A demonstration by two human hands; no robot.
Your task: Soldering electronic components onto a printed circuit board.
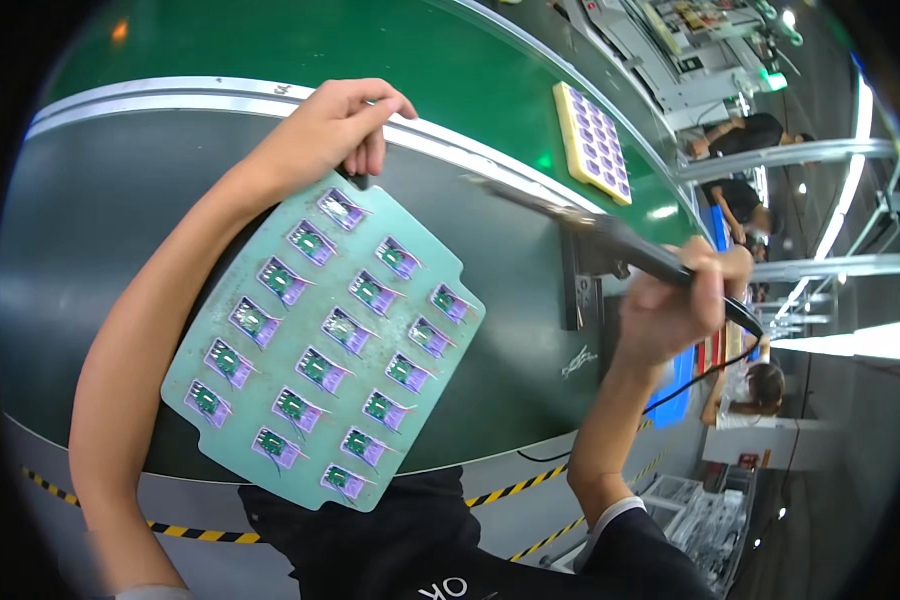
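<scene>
A light green tray [268, 378] lies tilted on the dark worktop in front of me. Several small purple housings [322, 370] sit in it, each with a green circuit board and thin wires. My left hand [345, 130] is over the tray's far corner, by the metal rail, its fingers curled. A small dark piece shows under them; whether they grip it is hidden. Off to the right, my right hand [675, 300] grips a soldering iron [625, 242] by its dark handle, raised above the worktop. Its tip points left, apart from the tray, and is blurred.
A metal rail [185, 92] divides the worktop from a green belt [220, 40]. On that belt stands a yellow tray [568, 130] of purple parts. A dark stand [572, 290] is right of the green tray. The iron's black cord [705, 375] hangs at right. Other people work farther off.
</scene>
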